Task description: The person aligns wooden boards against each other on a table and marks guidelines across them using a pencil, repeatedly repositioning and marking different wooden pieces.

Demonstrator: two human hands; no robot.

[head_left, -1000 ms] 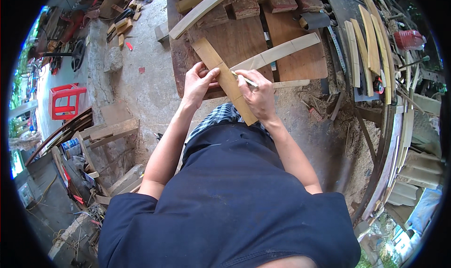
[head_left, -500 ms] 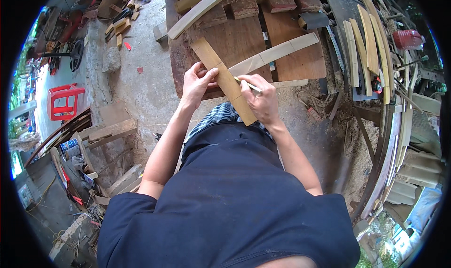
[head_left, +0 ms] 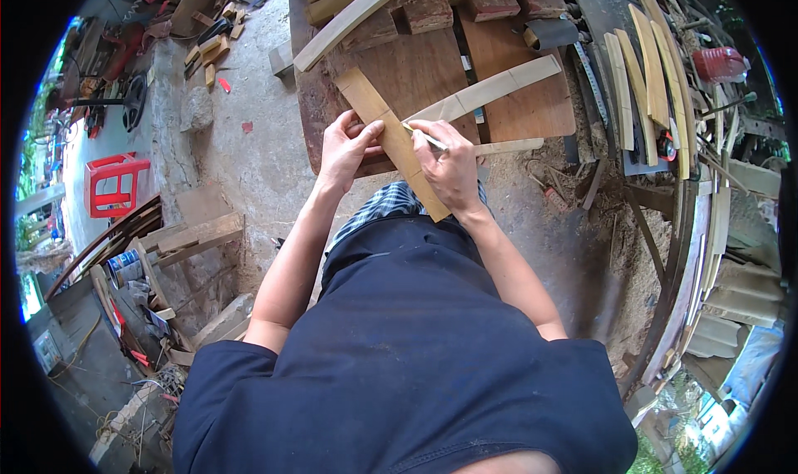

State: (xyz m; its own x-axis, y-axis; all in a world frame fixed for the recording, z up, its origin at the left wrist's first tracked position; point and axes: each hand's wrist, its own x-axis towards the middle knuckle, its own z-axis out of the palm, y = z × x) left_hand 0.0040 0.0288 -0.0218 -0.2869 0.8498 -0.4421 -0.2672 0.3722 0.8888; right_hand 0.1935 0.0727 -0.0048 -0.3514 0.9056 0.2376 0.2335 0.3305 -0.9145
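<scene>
A flat yellowish-brown wooden strip (head_left: pixel 364 93) slants across in front of my body, with thin lines drawn across it. My left hand (head_left: pixel 341 156) pinches its left edge near the middle, thumb on top. A slim pale pencil (head_left: pixel 431 139) is gripped in my right hand (head_left: pixel 455 173), its tip at the strip's right edge. My right fingers rest close against the strip's lower part. Beyond it, a paler curved strip (head_left: pixel 499 85) with cross lines lies on the brown wooden table (head_left: pixel 416 71).
Notched red-brown wood (head_left: pixel 424 29) and a long pale board (head_left: pixel 353 21) lie at the table's far side. Several narrow strips (head_left: pixel 644 75) stand at the right, near a red plastic jug (head_left: pixel 720 64). A red stool (head_left: pixel 116 185) and scrap wood (head_left: pixel 199 231) are at the left.
My right hand has shifted slightly left and up along the strip, bringing the pencil tip to its edge. The left hand keeps its hold on the strip.
</scene>
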